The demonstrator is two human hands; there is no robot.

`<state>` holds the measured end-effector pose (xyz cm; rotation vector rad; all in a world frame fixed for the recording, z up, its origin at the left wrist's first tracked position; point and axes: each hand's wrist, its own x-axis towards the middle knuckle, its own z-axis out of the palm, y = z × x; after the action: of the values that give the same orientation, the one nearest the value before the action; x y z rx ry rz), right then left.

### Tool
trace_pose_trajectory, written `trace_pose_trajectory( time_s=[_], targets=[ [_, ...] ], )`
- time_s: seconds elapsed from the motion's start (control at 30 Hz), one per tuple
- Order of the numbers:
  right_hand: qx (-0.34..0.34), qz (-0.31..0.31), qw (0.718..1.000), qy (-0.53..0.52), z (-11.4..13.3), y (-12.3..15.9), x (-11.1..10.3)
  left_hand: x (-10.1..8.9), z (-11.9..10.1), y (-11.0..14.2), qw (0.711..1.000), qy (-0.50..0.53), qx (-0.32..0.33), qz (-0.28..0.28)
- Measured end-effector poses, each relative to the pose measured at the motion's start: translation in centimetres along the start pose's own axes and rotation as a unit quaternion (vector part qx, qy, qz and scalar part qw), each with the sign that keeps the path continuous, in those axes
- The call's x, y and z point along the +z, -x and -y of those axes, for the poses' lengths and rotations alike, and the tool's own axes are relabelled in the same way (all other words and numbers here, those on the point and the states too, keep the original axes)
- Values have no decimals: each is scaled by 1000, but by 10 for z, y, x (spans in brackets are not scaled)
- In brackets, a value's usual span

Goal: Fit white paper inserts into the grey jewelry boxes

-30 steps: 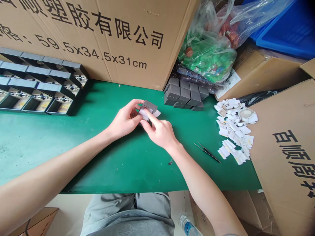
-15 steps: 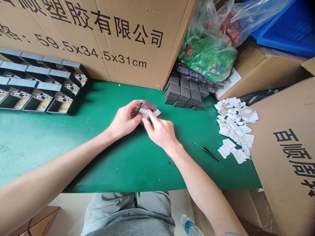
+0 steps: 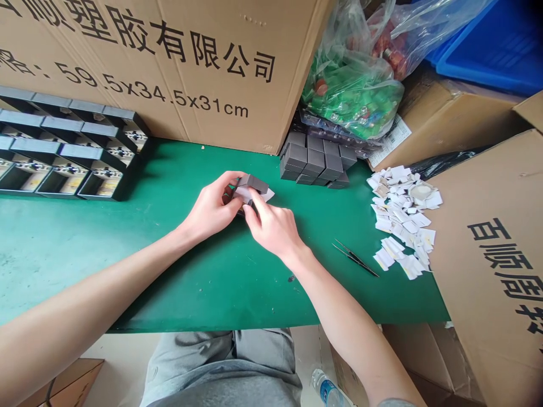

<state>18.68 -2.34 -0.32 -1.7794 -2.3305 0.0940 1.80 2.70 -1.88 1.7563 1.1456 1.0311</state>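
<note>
My left hand [image 3: 212,206] is closed round a small dark grey box [image 3: 253,182], fingers behind it and thumb at its near side. The box looks opened, and a white paper piece [image 3: 268,195] sticks out of it on the right. My right hand [image 3: 275,229] is on the same box. Its index finger presses on the white piece and its thumb rests at the near edge. Fingers cover much of the box's inside.
Closed grey boxes [image 3: 316,161] stand stacked at the back. Black tweezers [image 3: 355,259] lie to the right, beside a pile of white paper pieces [image 3: 403,215]. Open dark boxes [image 3: 68,147] stand in rows at the left. Large cartons [image 3: 169,68] border the green table [image 3: 203,282].
The view has shifted slightly. The box's upper part is tilted a little lower in my hands. Both hands keep their hold on it.
</note>
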Motion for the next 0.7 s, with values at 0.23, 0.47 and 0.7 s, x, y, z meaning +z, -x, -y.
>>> trace_pose_trajectory(
  time_s=[0.23,0.47,0.7],
  targets=[
    [6,-32,998,-47,2,1,1,0,3,-1,999,43,-8,13],
    [26,-19,997,-74,12,1,1,-3,2,-1,998,51,-22,-6],
    [37,-2,999,-34,13,1,1,-2,2,0,999,26,-22,-6]
  ],
)
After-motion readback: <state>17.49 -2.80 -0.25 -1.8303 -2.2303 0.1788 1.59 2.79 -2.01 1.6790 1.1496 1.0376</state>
